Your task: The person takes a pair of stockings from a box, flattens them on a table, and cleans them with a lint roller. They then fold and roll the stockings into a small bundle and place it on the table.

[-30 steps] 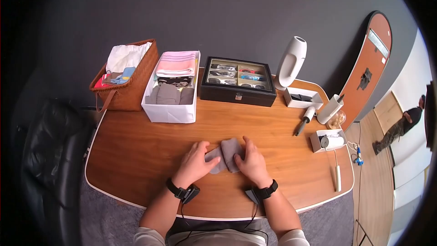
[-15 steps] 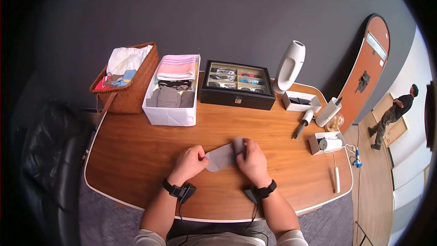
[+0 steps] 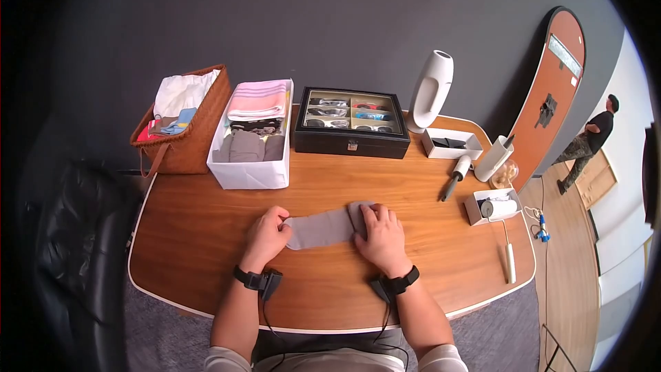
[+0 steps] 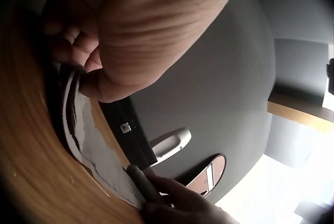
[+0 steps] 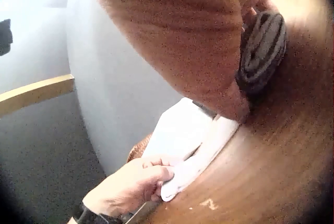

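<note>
A grey sock [image 3: 318, 229] lies stretched sideways on the wooden table, its right end wound into a thick roll [image 5: 263, 51]. The left hand [image 3: 267, 235] pinches the flat left end between thumb and fingers. In the left wrist view the fabric's layers [image 4: 96, 145] part slightly near that thumb. The right hand [image 3: 381, 238] grips the roll, fingers over its top and thumb on the near side. The spiral of the roll shows beside this hand in the right wrist view.
Behind the hands stand a brown basket [image 3: 196, 139] of clothes, a white box [image 3: 249, 176] with folded textiles and a black eyewear case [image 3: 351, 145]. To the right are a white vase-like object [image 3: 430, 89], a lint roller [image 3: 457, 178] and small boxes. A person [image 3: 593, 139] stands beyond the table.
The left hand has moved left with the sock's end, and the fabric between the hands is drawn out longer. The right hand stays at the rolled end. The person in the background has shifted.
</note>
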A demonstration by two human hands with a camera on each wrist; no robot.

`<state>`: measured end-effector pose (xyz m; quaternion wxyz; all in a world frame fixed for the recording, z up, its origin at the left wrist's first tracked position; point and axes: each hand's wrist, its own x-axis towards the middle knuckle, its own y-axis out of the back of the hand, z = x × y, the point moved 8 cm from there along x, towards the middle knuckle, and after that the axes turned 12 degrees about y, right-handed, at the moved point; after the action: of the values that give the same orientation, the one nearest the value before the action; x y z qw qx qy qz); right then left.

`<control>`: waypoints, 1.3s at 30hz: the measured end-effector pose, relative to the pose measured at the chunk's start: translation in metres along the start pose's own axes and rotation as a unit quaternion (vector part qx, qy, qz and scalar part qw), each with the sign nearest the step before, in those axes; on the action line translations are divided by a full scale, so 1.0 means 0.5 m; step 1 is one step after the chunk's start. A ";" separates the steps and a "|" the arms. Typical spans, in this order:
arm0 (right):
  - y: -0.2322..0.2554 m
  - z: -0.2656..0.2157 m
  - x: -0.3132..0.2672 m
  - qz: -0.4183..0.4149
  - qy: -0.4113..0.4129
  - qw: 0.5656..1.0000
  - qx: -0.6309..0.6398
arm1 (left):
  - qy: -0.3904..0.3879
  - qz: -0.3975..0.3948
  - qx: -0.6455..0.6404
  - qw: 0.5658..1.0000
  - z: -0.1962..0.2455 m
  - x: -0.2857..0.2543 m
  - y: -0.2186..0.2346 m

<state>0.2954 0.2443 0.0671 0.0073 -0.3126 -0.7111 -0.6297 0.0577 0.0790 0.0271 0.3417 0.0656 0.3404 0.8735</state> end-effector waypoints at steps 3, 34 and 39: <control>-0.004 0.081 -0.007 0.012 -0.064 0.998 0.000 | 0.005 0.002 0.008 1.000 -0.018 0.010 0.011; 0.039 0.229 -0.038 0.092 -0.196 0.976 -0.029 | 0.087 0.100 0.081 0.988 -0.105 0.042 0.129; 0.055 0.148 0.001 0.127 -0.044 0.981 0.139 | 0.096 0.113 0.096 0.984 -0.114 0.047 0.129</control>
<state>0.3358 0.3114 0.0765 0.0991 -0.4233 -0.7460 -0.5044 -0.0156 0.0279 0.0223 0.1990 0.0520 0.4440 0.8721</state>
